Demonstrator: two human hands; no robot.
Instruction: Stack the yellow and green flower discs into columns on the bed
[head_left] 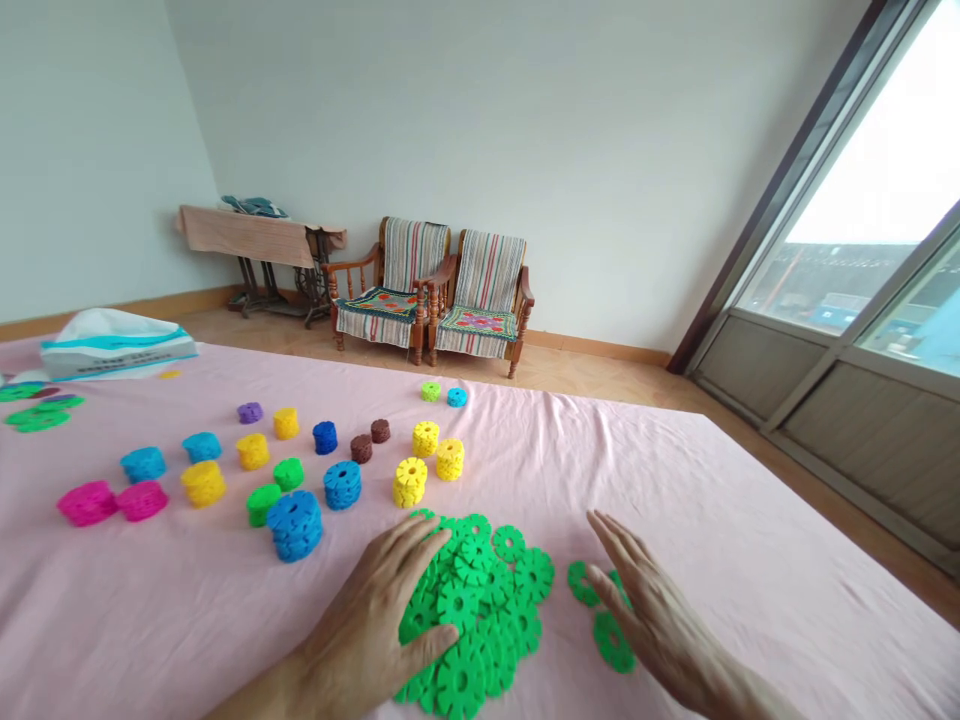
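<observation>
A heap of green notched plastic discs (487, 610) lies on the pink cloth at the near middle. My left hand (386, 605) rests along the heap's left side, fingers stretched out and thumb apart, over some discs. To the right, my right hand (649, 610) is held open with its fingers extended, gripping nothing. Beside and partly under it lie a few loose green discs (613, 640), one half hidden by the fingers. Close to my left hand stand a stack of blue discs (294, 527) and a stack of yellow discs (410, 483).
Several more stacks, including pink discs (88, 503) and brown discs (361, 449), spread across the left of the pink cloth (675, 500). A white plastic package (120, 345) lies at the far left. Beyond the cloth's edge are two wooden chairs (480, 320) and a covered sewing table (255, 238).
</observation>
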